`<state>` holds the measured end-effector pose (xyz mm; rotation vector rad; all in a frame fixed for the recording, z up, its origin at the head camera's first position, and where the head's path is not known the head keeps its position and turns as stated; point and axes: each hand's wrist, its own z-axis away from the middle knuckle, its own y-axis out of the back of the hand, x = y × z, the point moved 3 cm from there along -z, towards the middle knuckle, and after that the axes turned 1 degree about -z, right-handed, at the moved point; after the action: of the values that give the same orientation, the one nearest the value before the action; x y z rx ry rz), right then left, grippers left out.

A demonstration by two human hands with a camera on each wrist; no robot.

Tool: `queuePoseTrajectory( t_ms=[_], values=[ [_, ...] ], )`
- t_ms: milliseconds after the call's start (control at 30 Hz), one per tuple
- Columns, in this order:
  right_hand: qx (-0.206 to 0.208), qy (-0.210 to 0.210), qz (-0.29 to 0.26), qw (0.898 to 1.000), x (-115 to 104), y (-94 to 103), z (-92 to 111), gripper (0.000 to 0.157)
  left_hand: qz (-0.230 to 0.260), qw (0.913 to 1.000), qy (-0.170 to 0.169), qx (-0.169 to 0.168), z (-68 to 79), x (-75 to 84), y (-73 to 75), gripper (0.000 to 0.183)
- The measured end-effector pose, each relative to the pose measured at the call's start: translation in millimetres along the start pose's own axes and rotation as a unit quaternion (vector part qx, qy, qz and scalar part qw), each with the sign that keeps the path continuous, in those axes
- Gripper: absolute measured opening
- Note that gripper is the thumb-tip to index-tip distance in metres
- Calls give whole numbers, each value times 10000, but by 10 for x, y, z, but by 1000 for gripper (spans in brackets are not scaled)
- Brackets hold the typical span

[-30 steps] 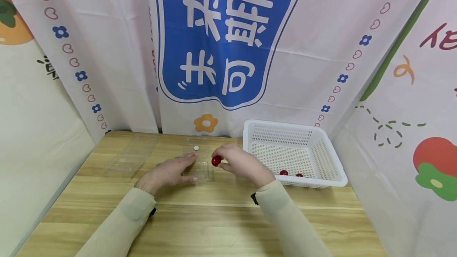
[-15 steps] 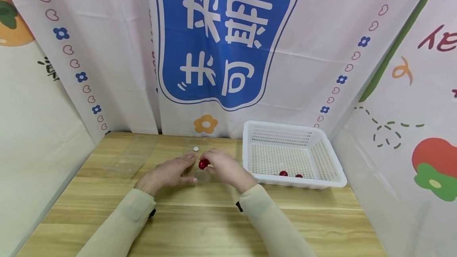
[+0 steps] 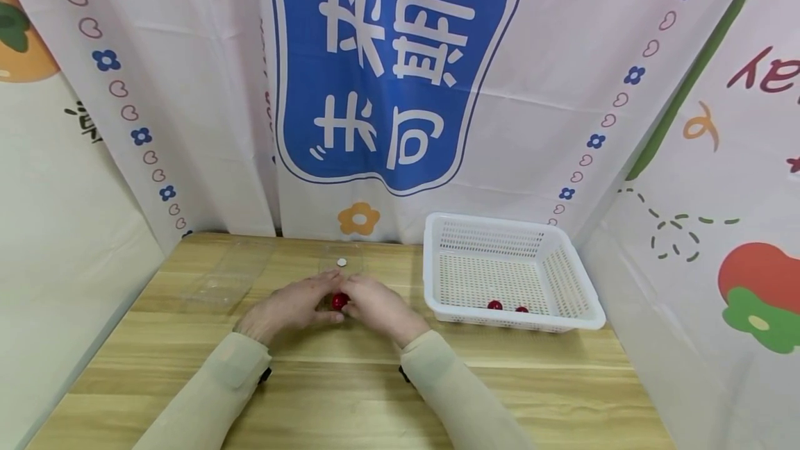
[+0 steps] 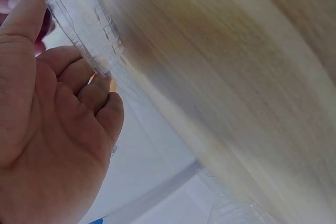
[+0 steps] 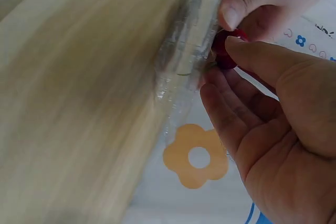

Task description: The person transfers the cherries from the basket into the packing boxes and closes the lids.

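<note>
My right hand [image 3: 381, 307] pinches a glossy red ball [image 3: 339, 301] between thumb and fingers, low over an open clear plastic box [image 5: 184, 61]. The box's lid is folded back toward the wall and bears a small white sticker [image 3: 342, 262]. From the other side, my left hand [image 3: 287, 305] holds the box, its fingers at the far end and its thumb at the near one. In the right wrist view the left thumb [image 5: 231, 17] lies close to the ball. Both hands cover most of the box in the head view.
At the right back stands a white perforated basket [image 3: 431, 273]; a red ball [image 3: 495, 305] and another partly hidden red ball [image 3: 521, 310] lie by its near wall. A second clear plastic box [image 3: 228, 276] lies open at the left back. Printed curtains rise behind the wooden table [image 3: 350, 394].
My right hand has carried the red ball leftward and down from beside the box to between the hands. The left hand has stayed at the box.
</note>
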<state>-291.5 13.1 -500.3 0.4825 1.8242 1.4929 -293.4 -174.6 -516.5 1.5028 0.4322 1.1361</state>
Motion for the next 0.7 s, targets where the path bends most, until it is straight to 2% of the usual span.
queuePoseTrajectory(
  t_ms=[167,300,467,567,700],
  values=[
    [-17,-9,77,10000,0,-49,-10,25,-47,10000,7,-15,5,4,2,89],
    [-30,-84,60,9999,5,-21,14,33,-33,10000,28,-34,4,2,-3,88],
    [-35,-216,-69,9997,-18,147,81,44,23,10000,62,-47,4,-5,-8,82],
    [22,-246,-178,9995,-15,279,123,48,22,9999,105,-73,5,-8,-8,89],
    [102,-247,-118,9996,28,437,183,46,-19,9998,144,-148,9,-10,-10,97]
  ],
)
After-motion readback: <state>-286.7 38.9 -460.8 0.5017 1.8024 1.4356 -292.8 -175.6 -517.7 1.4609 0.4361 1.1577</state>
